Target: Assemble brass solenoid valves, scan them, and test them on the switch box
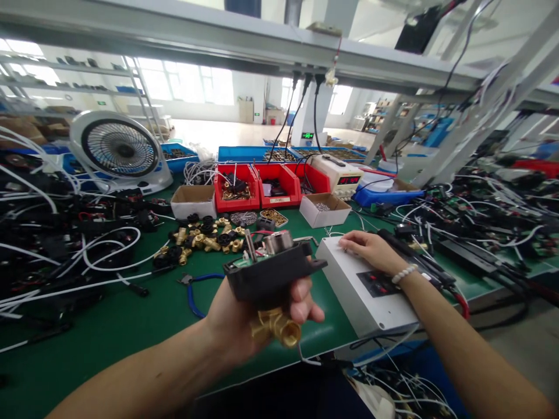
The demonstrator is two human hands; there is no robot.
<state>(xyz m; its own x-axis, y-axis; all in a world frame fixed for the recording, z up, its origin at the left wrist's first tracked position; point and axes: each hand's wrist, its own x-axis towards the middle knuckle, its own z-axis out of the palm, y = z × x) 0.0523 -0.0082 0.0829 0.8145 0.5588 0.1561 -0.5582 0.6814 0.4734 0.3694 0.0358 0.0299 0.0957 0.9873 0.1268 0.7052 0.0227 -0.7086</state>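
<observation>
My left hand [244, 320] grips a valve assembly [271, 273] with a black plastic housing on top and a brass fitting [276, 329] below. It is held up over the green bench mat, near the front edge. A metal cylinder and a small circuit board show in the housing's open top. My right hand [370, 249] rests palm down on the far end of a white metal box [349, 291] at the right of the mat. A white bead bracelet sits on that wrist.
Loose brass fittings [205, 241] and black caps lie mid-mat. Blue-handled pliers [192, 288] lie left of my hand. Red bins [257, 186], two cardboard boxes [194, 201], a power supply [336, 171] and a white fan [120, 151] stand behind. Cable-strewn assemblies crowd both sides.
</observation>
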